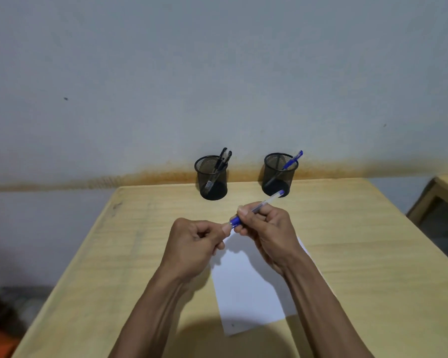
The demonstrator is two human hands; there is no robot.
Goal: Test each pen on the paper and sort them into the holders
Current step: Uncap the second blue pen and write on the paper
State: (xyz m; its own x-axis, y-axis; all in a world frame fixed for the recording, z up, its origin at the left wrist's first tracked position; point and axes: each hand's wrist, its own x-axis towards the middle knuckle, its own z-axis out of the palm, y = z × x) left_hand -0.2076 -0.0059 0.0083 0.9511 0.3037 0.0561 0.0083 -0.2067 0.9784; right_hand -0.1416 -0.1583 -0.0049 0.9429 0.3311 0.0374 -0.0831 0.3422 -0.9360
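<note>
1. The step in hand looks like uncapping or recapping a blue pen [254,209] above the white paper [246,285]; which of the two cannot be told from this view.
2. The right hand [265,228] grips the pen's clear barrel, fingers curled round it. The blue grip section shows between the two hands, and the far end points up toward the right holder [279,174].
3. The left hand [195,240] is curled at the pen's near end, thumb and forefinger pinched there. Whether it holds the cap or the tip itself is hidden.
4. The paper lies on the table [114,254] beneath and in front of the hands, with a faint dark mark near its lower left corner.
5. Two black mesh holders stand at the far edge of the table, near the wall. The left holder [212,178] has black pens [221,161] in it; the right holder has a blue pen [291,160].
6. If the pen is untested, the next move calls for lowering the tip to the paper and drawing a short stroke. If it is already tested, it likely belongs in the right holder with the other blue one.
7. Open table lies on both sides of the paper, and the path to the holders is unobstructed. The holders sit close to the far edge, so a hard drop could nudge one toward the wall.
</note>
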